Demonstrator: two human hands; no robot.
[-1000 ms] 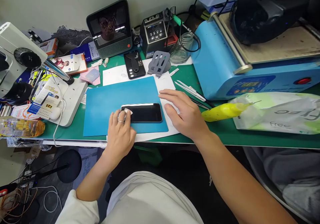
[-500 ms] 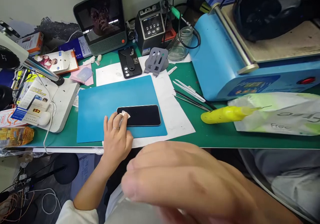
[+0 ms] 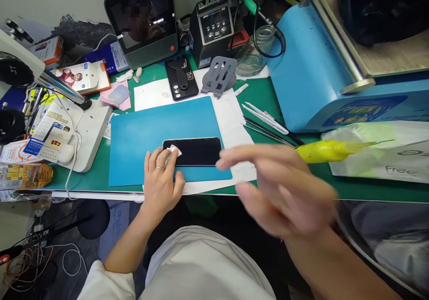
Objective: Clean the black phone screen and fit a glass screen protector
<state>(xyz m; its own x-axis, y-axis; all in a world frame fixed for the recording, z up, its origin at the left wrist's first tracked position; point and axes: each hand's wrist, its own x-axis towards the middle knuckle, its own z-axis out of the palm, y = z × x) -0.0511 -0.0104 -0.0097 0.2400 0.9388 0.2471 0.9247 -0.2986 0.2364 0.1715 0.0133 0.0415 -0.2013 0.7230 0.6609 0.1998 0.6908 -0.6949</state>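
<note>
A black-screened smartphone (image 3: 201, 152) lies flat on the blue mat (image 3: 134, 135). My left hand (image 3: 161, 175), with a ring on one finger, rests at the phone's left end. Its fingers press a crumpled white tissue (image 3: 175, 150) against the glass. Above the front edge of the bench, my right hand (image 3: 284, 184) is raised and smeared by motion. Its index finger stretches left toward the phone's right end, with the thumb apart below it. Nothing shows between those fingers.
A yellow bottle with a needle tip (image 3: 321, 151) lies by a plastic packet (image 3: 385, 157). Tweezers (image 3: 264, 117), a grey stand (image 3: 219, 77) and a black phone case (image 3: 181, 77) are behind. A soldering station (image 3: 211, 27) and blue machine (image 3: 308, 68) border the bench.
My right hand has moved away from the camera, forward and right over the bench edge, and its fingers have stretched out. The left hand stays on the phone with the tissue. The view has shifted slightly.
</note>
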